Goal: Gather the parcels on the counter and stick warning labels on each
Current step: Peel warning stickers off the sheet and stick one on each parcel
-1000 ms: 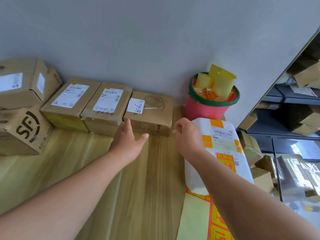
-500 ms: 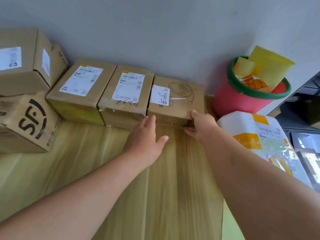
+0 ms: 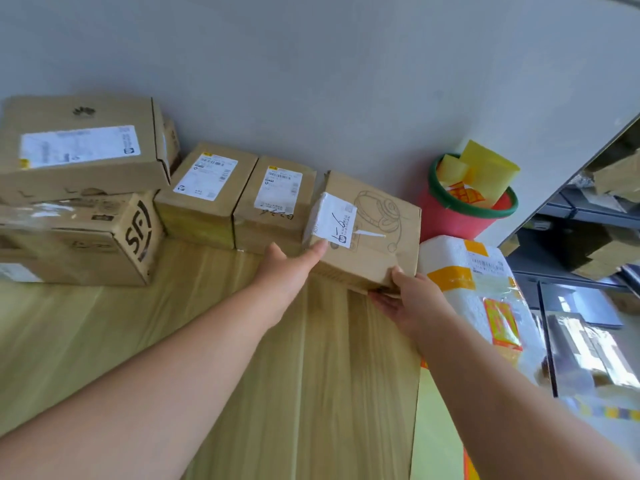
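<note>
A small cardboard box with a headphone drawing (image 3: 375, 233) and a white handwritten label is tilted up off the wooden counter (image 3: 311, 375), lifted at its near edge. My left hand (image 3: 289, 268) grips its left near corner; my right hand (image 3: 405, 296) holds its right near corner from below. Two more labelled boxes (image 3: 207, 192) (image 3: 273, 206) sit in a row to its left against the wall. A white padded parcel (image 3: 478, 296) with orange stickers lies at the counter's right edge.
Two bigger cartons are stacked at the far left, the lower one marked SF (image 3: 86, 240), the upper one (image 3: 83, 147) with a white label. A red bucket with a green rim (image 3: 460, 216) holds yellow backing sheets. Shelves with parcels (image 3: 595, 216) stand to the right.
Both hands reached forward to the headphone box and took hold of it. The box has been lifted and tilted away from the row.
</note>
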The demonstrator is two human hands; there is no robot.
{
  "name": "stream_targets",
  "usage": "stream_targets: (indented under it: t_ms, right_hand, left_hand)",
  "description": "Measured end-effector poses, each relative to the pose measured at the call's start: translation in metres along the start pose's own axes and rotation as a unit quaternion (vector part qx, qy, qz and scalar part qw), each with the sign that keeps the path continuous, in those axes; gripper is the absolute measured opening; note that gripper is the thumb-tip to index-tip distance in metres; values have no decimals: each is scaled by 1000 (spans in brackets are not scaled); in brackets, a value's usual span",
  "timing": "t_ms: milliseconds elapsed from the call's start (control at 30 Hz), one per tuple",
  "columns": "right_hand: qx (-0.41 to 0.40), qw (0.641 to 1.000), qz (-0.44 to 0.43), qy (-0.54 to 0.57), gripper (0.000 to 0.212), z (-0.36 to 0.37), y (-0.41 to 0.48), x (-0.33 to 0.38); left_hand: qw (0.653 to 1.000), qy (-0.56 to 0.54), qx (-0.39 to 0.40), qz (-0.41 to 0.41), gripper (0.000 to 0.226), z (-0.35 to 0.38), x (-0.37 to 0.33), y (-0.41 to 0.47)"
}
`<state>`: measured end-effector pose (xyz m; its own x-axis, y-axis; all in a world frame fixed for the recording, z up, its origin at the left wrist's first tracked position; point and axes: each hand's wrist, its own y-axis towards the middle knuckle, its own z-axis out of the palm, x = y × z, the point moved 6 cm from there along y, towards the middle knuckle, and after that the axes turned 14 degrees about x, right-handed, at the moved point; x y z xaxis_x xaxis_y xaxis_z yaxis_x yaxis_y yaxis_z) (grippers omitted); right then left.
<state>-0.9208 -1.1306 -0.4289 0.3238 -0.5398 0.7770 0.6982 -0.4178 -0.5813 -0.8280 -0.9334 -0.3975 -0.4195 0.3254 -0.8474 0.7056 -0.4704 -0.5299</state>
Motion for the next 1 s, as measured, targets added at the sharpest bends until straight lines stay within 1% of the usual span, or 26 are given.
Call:
stream_targets:
  t_ms: [100,133,200,233,267,300,333,400,433,467,533,600,633,700,733,767,800,833,933,1000]
  right_hand:
    - [41,999,14,-3,21,-4,-40,-7]
    - [54,998,18,-8,19,-6,-54,-10]
    - [69,997,30,-34,14,-15,-82,-17]
    - [64,994,36,-82,10,-21,-96,-19]
    - [49,986,39,-152,10,-29,-108,-21]
    - [32,971,38,-235,16,-37,-120,-22]
    - [16,948,25,-317,27,-44,-129,-21]
    - [-8,883,-16,-469,48,-52,-149,-15]
    - [-15,850,-43,-526,53,-52,-161,-12]
    - [-13,824,-75,-561,54,-50,-172,-9]
    - [15,798,-141,-585,56,-41,-194,-7]
    - [40,800,-161,-577,63,-36,-211,-15]
    - [50,812,-146,-563,65,-34,-218,-23]
    - [71,853,-102,-506,66,-34,-226,-43]
    - [77,866,-92,-485,61,-34,-229,-52]
    - [78,867,-90,-485,55,-31,-234,-58]
    - [79,860,-98,-495,51,-29,-237,-62]
    - [79,849,-110,-510,51,-27,-239,-65]
    - [86,810,-141,-563,63,-18,-240,-68]
    - [91,788,-146,-591,64,-14,-238,-72]
  left_hand:
    - [997,-71,22,-30,107,3,12,-26]
    - [996,-82,26,-31,101,5,17,-37]
    - [996,-89,18,-19,78,10,25,-60]
    - [996,-85,9,-8,70,12,29,-71]
    - [998,-70,-2,3,68,14,32,-83]
    - [999,-46,-14,14,70,15,35,-96]
    - [999,-14,-28,28,72,17,36,-110]
    - [995,61,-49,55,71,21,38,-138]
    - [990,112,-56,63,74,25,39,-151]
    - [980,177,-63,63,83,28,39,-164]
    - [946,310,-79,49,103,33,43,-183]
    - [915,391,-92,41,105,39,51,-199]
    - [907,408,-98,38,105,40,56,-205]
    - [900,422,-104,35,104,42,69,-216]
    - [899,424,-102,32,104,42,75,-220]
    - [901,422,-96,31,104,41,80,-222]
    - [904,417,-87,31,104,40,84,-224]
    - [907,412,-76,34,103,38,87,-224]
    - [917,396,-33,42,103,31,93,-220]
    - [917,397,-6,41,101,25,91,-216]
